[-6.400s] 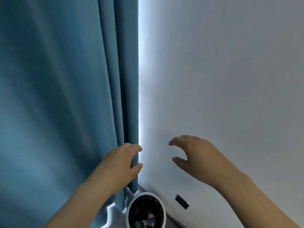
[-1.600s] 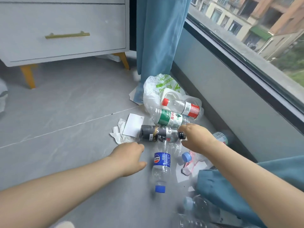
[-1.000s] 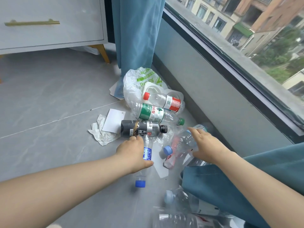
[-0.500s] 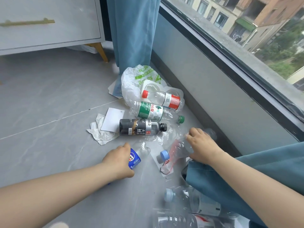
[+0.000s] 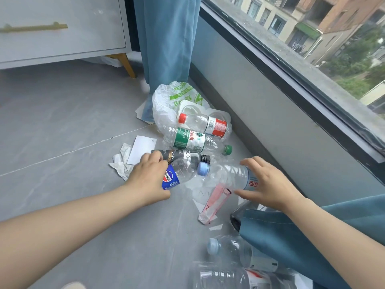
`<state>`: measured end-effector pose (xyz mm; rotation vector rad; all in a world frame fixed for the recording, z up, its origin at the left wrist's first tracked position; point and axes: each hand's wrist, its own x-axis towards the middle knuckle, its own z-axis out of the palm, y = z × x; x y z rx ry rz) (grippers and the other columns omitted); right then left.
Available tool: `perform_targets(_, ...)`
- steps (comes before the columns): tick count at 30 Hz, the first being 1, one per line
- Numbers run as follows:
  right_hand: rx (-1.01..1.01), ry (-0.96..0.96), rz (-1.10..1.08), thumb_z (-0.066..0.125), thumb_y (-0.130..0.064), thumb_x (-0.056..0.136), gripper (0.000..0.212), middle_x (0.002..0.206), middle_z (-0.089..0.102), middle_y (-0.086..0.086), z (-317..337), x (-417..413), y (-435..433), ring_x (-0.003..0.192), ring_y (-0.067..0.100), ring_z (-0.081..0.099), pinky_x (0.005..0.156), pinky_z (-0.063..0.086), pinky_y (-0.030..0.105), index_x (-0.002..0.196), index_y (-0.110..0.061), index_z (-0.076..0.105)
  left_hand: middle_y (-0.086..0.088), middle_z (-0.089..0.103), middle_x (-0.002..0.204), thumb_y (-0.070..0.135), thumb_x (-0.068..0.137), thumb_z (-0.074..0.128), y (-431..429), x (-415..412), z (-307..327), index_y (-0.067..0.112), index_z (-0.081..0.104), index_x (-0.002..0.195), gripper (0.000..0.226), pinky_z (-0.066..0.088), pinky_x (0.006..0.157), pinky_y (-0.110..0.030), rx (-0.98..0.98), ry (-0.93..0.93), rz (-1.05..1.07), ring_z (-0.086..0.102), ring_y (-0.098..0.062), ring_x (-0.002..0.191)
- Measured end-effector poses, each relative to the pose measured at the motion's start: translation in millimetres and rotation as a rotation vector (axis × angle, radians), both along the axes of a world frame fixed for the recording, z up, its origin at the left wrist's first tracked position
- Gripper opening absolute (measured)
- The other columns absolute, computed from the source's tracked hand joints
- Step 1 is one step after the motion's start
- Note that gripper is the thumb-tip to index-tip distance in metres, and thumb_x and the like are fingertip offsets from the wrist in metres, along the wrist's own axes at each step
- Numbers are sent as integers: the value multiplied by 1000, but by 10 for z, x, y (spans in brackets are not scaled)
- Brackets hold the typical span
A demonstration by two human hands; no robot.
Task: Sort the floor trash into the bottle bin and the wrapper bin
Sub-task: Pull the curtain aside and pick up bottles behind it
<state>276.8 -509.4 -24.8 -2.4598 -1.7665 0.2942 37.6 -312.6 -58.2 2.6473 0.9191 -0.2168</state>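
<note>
Left hand [image 5: 149, 180] is knuckles-up over the floor [image 5: 62, 122], fingers curled round the blue-label bottle [image 5: 179, 174], which points right and slightly away, its clear upper part overlapping the black bottle [image 5: 181, 155]. Right hand [image 5: 268, 184] grips the base end of a pale-cap bottle [image 5: 227, 176]: fingers spread wide over the top, thumb underneath, cap pointing left and almost meeting the blue-label bottle. Whether either held bottle is clear of the floor cannot be told. The black bottle lies on its side just beyond the left hand, cap to the right. Beyond it lie the green-label bottle [image 5: 193, 140], cap to the right, and the red-label bottle [image 5: 206, 124], cap to the left, the latter resting against a crumpled plastic bag [image 5: 166, 103] at the foot of the curtain [image 5: 166, 38]. A white card [image 5: 141, 149] lies over a crumpled tissue [image 5: 120, 163], both just left of the black bottle. A pink wrapper [image 5: 214, 203] lies flat on the floor below the pale-cap bottle. Two more clear bottles [image 5: 229, 249] [image 5: 239, 278] lie at the bottom edge, partly under a second curtain fold [image 5: 291, 236]. A dark item [image 5: 235, 220] shows under that fold; it cannot be identified. A drawer unit [image 5: 62, 28] stands upper left; the window [image 5: 312, 38] runs along the right.
</note>
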Motion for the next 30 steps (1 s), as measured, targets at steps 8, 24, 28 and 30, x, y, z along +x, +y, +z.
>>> perform_targets(8,123,78,-316,65,-62,75,60,112,51,-12,120,-55,12,99,14,53,83,43,29,119,-25,47,-9,-4,160,47,65,71,125,260,79,20,57,111,55,13,119,-45,-23,175,-110,-4,-31,148)
perform_targets(24,212,410,-658,62,-68,75,60,87,66,1,42,-206,325,74,15,64,63,53,33,108,-19,56,-9,29,132,50,59,70,-6,116,-10,27,56,107,55,28,108,-45,61,363,-159,34,-30,121)
perform_targets(28,136,440,-638,61,-73,72,70,87,66,2,-25,-283,359,73,15,65,62,54,33,112,-16,56,-4,32,115,55,57,69,-12,26,-1,26,54,91,48,33,100,-39,7,321,-100,38,-26,109)
perform_targets(30,123,462,-624,62,-73,71,70,89,66,3,-36,-314,376,76,16,65,67,57,35,113,-18,56,-2,33,109,59,54,68,4,-12,-3,28,50,84,48,34,98,-37,-19,301,-74,39,-25,106)
